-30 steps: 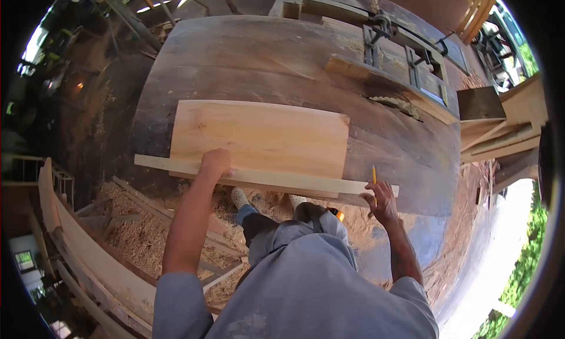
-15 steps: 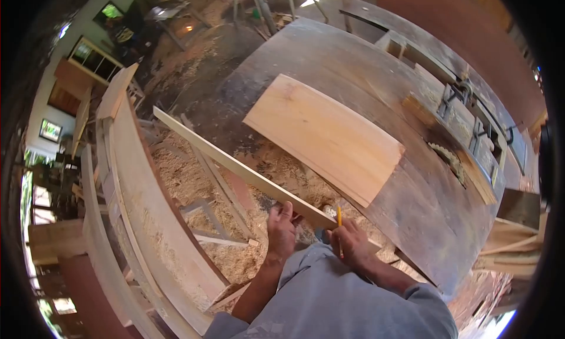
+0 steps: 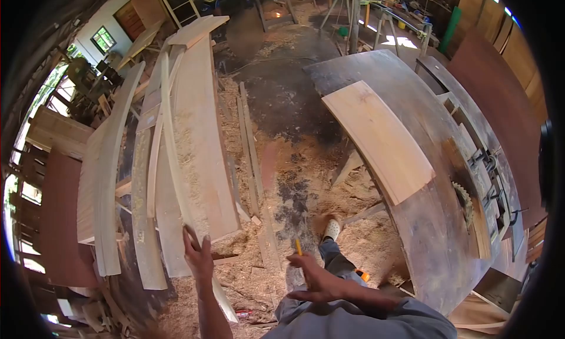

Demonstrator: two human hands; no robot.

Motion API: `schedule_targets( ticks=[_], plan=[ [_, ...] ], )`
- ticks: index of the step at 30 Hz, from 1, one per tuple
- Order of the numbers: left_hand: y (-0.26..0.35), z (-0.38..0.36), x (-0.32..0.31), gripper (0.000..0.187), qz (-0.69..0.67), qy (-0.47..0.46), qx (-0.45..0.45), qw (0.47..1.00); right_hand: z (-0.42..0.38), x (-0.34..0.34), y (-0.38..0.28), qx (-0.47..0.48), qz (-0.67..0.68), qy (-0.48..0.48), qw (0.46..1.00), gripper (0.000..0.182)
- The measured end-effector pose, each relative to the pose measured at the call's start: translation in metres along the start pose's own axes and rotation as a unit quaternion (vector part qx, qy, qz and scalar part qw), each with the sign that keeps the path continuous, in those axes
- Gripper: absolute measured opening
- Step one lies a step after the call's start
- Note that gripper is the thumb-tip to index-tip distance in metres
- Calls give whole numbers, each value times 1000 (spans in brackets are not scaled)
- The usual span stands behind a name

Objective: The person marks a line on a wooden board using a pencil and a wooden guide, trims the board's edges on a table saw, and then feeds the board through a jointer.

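My left hand [image 3: 200,261] is closed around a long, narrow wooden strip [image 3: 175,156] close to its lower end. Most of the strip stretches away from me, over a wide, shaving-strewn plank [image 3: 203,133] on the left. A yellow pencil [image 3: 298,247] pokes up from my right hand [image 3: 321,281], pinched between thumb and fingers in front of my body. The right hand is apart from the strip.
On the right, a large worktable [image 3: 426,245] carries a broad pale board [image 3: 379,139] and a toothed circular saw blade [image 3: 464,203]. Sawdust and thin battens [image 3: 247,144] cover the floor between. My shoe [image 3: 332,227] shows there. Curved planks [image 3: 118,180] lie far left.
The strip has swung left, from across my front to over the left plank, carried by my left hand. My right hand has left the strip, still with the pencil. The view has turned left.
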State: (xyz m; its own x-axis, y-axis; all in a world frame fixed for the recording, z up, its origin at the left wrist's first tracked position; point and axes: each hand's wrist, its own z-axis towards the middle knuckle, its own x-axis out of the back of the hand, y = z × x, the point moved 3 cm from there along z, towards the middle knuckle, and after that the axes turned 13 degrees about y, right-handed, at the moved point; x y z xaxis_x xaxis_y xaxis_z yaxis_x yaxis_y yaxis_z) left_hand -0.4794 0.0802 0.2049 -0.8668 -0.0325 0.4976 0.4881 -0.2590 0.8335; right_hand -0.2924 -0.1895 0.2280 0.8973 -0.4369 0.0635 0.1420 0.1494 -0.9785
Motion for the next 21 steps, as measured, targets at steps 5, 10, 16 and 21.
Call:
schedule_targets(
  ticks=[5,10,16,21],
  plan=[
    [-115,-38,20,78,165,1,47,985,-12,44,-36,-83,180,106,974,64],
    [-136,-9,-21,78,249,-29,35,967,-19,75,-153,102,40,401,910,31],
    [-112,38,-76,62,434,-15,-32,900,-68,133,-189,600,256,391,650,37],
    [-52,-10,-142,48,312,0,-249,917,-9,139,-205,782,220,289,507,20]
  ],
)
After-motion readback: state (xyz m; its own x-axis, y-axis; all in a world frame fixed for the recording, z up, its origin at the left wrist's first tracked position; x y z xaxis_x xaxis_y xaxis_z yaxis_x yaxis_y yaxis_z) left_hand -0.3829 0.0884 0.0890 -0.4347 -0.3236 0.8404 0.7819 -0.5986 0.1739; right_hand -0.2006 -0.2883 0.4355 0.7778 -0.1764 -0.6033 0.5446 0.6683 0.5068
